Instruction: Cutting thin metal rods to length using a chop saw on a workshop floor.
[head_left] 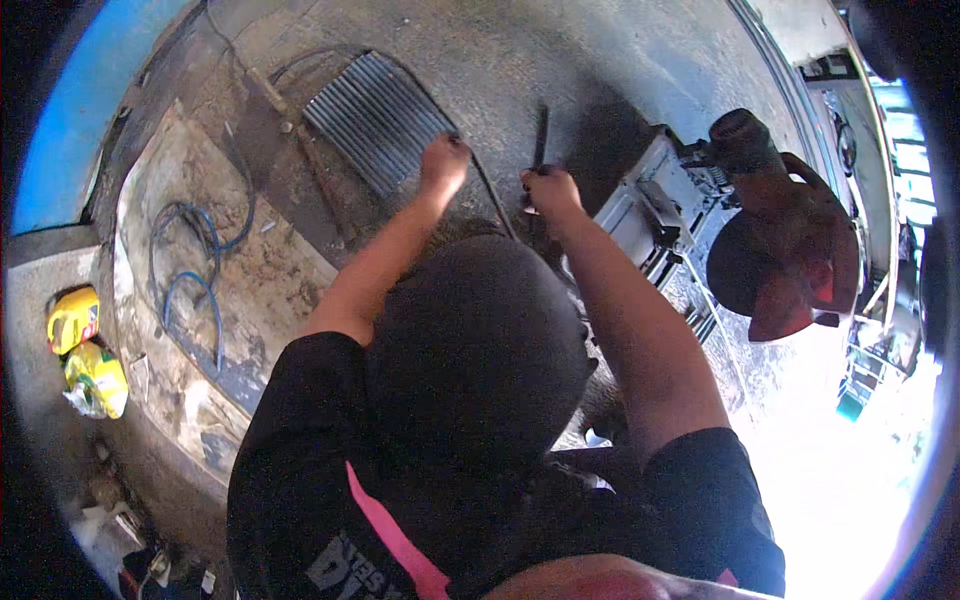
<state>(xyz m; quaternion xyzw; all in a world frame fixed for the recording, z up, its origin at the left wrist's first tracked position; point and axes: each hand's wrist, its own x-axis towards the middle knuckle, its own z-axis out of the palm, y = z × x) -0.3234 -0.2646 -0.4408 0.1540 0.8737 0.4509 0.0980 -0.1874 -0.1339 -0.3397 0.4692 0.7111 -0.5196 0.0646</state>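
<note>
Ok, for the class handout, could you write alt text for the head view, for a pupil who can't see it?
A person's right hand grips a dark bar-like tool, while the left hand is at a dark cable beside ridged grey metal. A blue hose lies at left; a reddish machine is at right.

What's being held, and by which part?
Right hand: a dark bar-like tool, gripped toward its near end. Left hand: at the dark cable; whether it grips it can't be told.
</note>
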